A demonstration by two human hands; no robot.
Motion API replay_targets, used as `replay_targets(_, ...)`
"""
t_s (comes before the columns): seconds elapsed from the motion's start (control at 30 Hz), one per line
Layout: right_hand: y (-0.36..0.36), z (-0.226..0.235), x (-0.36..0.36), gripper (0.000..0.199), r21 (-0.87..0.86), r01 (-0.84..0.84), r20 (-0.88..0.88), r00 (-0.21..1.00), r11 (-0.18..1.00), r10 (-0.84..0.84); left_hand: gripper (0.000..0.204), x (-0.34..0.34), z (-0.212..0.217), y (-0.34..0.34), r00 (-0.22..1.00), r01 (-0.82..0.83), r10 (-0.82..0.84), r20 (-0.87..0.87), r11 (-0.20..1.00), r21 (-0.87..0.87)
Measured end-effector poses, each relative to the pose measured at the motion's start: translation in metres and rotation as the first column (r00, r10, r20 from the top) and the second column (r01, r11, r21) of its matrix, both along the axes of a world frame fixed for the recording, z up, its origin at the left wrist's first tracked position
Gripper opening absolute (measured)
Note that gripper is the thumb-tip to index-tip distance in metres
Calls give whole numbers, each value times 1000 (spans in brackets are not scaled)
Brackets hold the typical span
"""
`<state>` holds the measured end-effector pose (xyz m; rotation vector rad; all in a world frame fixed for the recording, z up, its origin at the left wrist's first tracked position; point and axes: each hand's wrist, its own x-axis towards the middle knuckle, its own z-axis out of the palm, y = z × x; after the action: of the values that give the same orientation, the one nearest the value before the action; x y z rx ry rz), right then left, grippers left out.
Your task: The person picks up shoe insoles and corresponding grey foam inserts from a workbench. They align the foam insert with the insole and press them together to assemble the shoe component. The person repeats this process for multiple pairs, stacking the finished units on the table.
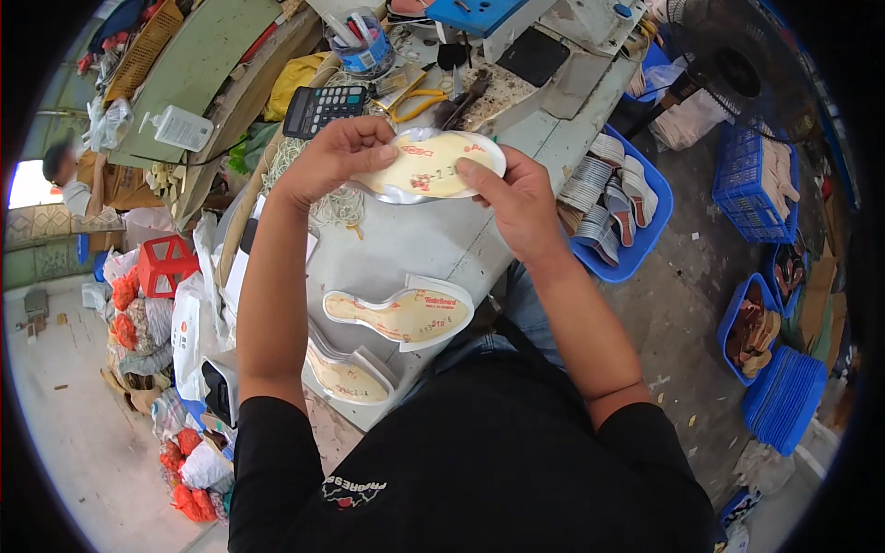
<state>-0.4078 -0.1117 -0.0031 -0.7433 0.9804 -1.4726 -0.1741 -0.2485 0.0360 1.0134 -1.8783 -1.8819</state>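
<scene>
Between my two hands, above the far part of the table, is a cream shoe insole [433,170] with red print and a white, shiny edge. My left hand [346,157] pinches its left end between thumb and fingers. At the other end, my right hand [512,189] grips it with the thumb on top and the fingers hidden beneath. Nearer me on the table lie another insole [406,316] with a white border and, partly beyond the table's near edge from my view, a third one [348,376] on layered white pieces.
A calculator [323,112], yellow-handled pliers [418,103] and a pen tub [361,46] sit at the table's back. To the right stand a blue basin [656,226] of striped shoe parts, a blue crate [737,175] and a fan [728,74]. Bags and a red stool [168,265] crowd the left.
</scene>
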Motion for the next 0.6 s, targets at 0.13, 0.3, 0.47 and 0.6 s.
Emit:
replay_targets(0.13,-17,-15,18,27,-79,126,-25,991,989,-128,24,15,4,-2,998,-57,57,6,998,18)
replay_targets(0.3,-26,-12,24,47,-73,238,-216,944,968,-249,21,28,-10,7,975,-222,222,15,975,-3)
replay_targets(0.47,-30,-10,30,53,-49,315,-292,903,948,-315,19,32,-19,35,936,-340,347,-56,934,108)
replay_targets(0.6,-29,-10,29,53,-40,315,-320,895,948,-311,17,26,-19,64,897,-408,435,-85,885,225)
